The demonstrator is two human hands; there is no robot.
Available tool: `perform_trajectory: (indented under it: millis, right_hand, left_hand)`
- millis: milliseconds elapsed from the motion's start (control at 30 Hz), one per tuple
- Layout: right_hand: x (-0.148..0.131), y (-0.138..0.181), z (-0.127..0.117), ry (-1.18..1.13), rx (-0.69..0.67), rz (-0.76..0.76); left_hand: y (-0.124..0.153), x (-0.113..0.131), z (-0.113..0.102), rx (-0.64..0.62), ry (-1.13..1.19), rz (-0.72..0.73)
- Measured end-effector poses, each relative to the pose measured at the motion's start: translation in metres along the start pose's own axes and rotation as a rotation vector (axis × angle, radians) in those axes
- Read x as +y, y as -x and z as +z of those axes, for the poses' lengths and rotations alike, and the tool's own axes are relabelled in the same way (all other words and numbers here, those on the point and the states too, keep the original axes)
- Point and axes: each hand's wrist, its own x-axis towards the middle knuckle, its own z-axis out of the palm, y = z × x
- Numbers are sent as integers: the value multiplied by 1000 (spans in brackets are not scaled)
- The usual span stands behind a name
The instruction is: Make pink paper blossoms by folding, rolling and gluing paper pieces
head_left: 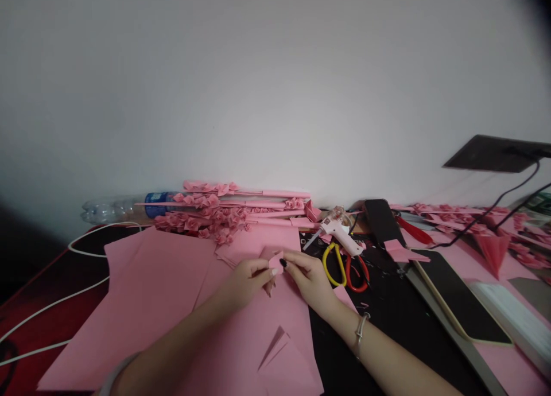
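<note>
Both my hands meet over the pink paper sheets [163, 292] in the middle of the table. My left hand [247, 281] and my right hand [307, 278] each pinch the same small folded piece of pink paper [274, 260], fingers closed on its edges. Just behind them lies a row of pink paper flowers on rolled pink stems [224, 209]. A cut pink scrap with a pointed flap [284, 356] lies near my forearms.
A white glue gun [342, 235] and yellow and red scissors [344, 267] lie right of my hands. A clear plastic bottle [124, 206] lies at the wall. White cables [55, 304] cross the left. A dark phone [460, 295], more pink pieces and black cords fill the right.
</note>
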Motion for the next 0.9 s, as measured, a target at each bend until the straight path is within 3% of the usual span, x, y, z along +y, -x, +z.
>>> perform_trajectory:
  millis: [133,433,700,900]
  right_hand:
    - [3,1,0,1,14,-77]
    - [3,1,-2,96,31,-189]
    - [3,1,-5,243,67,-404]
    - [5,-1,-8,378,1,-492]
  left_hand:
    - [2,3,0,-19,-11,7]
    - [1,-4,2,-12,344,-112]
    - [1,2,3,30,365,-166]
    - [0,-5,1,53,435,-155]
